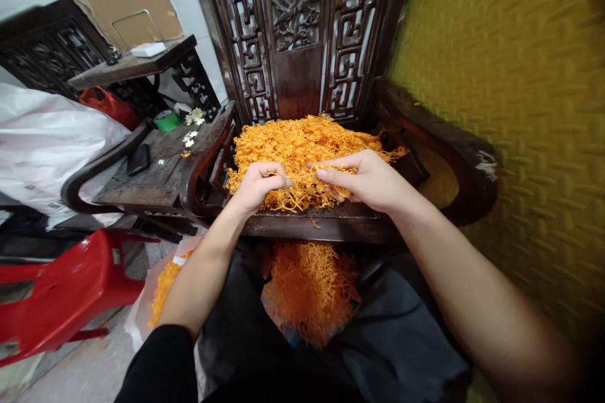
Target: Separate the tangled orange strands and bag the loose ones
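Observation:
A heap of thin, branching orange strands (302, 138) covers the seat of a dark carved wooden chair (297, 82). At the heap's front left is my left hand (262, 186), its fingers curled in and thumb pressed against them; what is pinched there, if anything, is too small to name. My right hand (366, 179) is over the front right of the heap, with orange strands between its thumb and fingers. More orange strands (316, 277) lie below the seat edge, between my legs.
To the left, a second wooden chair (142, 182) holds a black object (138, 159), green tape (166, 119) and small pale pieces. A red plastic stool (70, 289) and a bag of orange pieces (163, 289) stand on the floor. A yellow textured surface (510, 75) rises at right.

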Motion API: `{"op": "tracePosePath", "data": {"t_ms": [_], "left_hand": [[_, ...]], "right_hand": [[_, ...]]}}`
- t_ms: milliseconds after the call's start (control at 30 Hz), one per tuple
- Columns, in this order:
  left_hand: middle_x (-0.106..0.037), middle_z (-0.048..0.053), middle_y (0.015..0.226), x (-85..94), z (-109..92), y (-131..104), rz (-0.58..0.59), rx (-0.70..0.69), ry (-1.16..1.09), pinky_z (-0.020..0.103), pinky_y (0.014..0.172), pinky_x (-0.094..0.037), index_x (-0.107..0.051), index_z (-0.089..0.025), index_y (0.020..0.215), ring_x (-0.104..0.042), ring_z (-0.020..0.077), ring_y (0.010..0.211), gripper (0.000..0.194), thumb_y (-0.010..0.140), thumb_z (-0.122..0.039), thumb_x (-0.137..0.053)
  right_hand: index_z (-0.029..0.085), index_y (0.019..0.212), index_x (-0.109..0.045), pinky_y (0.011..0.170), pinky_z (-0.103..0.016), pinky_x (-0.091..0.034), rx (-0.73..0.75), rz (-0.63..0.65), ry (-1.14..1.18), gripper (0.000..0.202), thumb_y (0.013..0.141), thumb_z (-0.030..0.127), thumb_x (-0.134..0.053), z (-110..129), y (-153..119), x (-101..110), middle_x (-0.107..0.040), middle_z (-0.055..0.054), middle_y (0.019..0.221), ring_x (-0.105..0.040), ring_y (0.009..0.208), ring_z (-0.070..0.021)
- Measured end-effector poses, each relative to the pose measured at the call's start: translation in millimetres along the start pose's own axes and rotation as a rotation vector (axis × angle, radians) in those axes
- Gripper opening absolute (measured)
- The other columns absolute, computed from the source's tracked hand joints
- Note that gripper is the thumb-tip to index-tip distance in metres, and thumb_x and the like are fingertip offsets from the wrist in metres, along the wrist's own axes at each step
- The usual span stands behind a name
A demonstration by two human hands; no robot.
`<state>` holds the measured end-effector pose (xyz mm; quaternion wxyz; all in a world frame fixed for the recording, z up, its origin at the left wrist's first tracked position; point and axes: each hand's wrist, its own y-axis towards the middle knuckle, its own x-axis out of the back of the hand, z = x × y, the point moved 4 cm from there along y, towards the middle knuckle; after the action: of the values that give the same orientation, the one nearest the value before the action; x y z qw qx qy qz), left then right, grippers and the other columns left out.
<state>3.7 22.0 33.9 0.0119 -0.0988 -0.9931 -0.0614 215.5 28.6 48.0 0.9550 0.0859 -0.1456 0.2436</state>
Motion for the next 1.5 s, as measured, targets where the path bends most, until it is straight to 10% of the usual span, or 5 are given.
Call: {"op": "tracePosePath", "data": {"t_ms": [267,500,800,1033,1500], "left_hand": [[-0.051,-0.004,0.052,-15.8,7.4,3.3,-0.046,0.068,-0.096,0.028,0.056,-0.023,-0.065,-0.017,0.053,-0.037,0.0070,0.053,0.011,0.063,-0.016,-0.071],[-0.028,-0.008,0.047,-41.6,5.4,-6.1,-0.047,0.243,-0.407,0.028,0.050,-0.016,-0.040,-0.018,0.047,-0.019,0.0021,0.043,0.025,0.056,-0.014,-0.063],[-0.019,-0.006,0.049,-16.1,-15.4,-15.8,-0.051,0.147,-0.469,0.032,0.052,-0.036,-0.019,-0.020,0.053,-0.020,0.0034,0.040,0.042,0.058,-0.029,-0.060],[-0.020,-0.007,0.047,-11.6,-11.6,-15.1,-0.046,0.143,-0.419,0.030,0.051,-0.034,-0.024,-0.019,0.049,-0.019,0.0022,0.038,0.035,0.053,-0.024,-0.058],[-0.042,0.001,0.046,-19.2,-10.3,-13.9,-0.033,0.104,-0.341,0.030,0.050,-0.013,-0.054,-0.017,0.041,-0.031,0.0084,0.047,0.009,0.049,-0.016,-0.058]], "right_hand": [[0.016,0.083,-0.078,0.068,-0.030,-0.042,0.214,-0.104,-0.428,0.034,0.099,0.037,-0.057,5.3,-0.4,-16.4,-0.069,-0.004,0.072,-0.060,0.068,-0.0167],[0.013,0.103,-0.075,0.064,-0.033,-0.035,0.367,-0.466,-0.963,0.038,0.105,0.034,-0.043,17.0,-3.9,-18.0,-0.071,-0.012,0.094,-0.060,0.077,-0.0202],[0.016,0.090,-0.073,0.064,-0.035,-0.042,0.256,-0.706,-0.547,0.033,0.098,0.042,-0.055,-4.1,12.4,18.4,-0.068,-0.011,0.081,-0.060,0.069,-0.0198],[0.018,0.067,-0.066,0.051,-0.029,-0.033,0.076,-0.086,-0.012,0.049,0.087,0.063,-0.067,6.5,-3.3,1.5,-0.057,0.000,0.058,-0.046,0.050,-0.0112],[0.023,0.114,-0.081,0.095,-0.035,-0.050,0.169,0.190,-0.085,0.034,0.093,0.047,-0.066,14.3,-2.7,-25.0,-0.079,-0.003,0.101,-0.070,0.097,-0.0214]]}}
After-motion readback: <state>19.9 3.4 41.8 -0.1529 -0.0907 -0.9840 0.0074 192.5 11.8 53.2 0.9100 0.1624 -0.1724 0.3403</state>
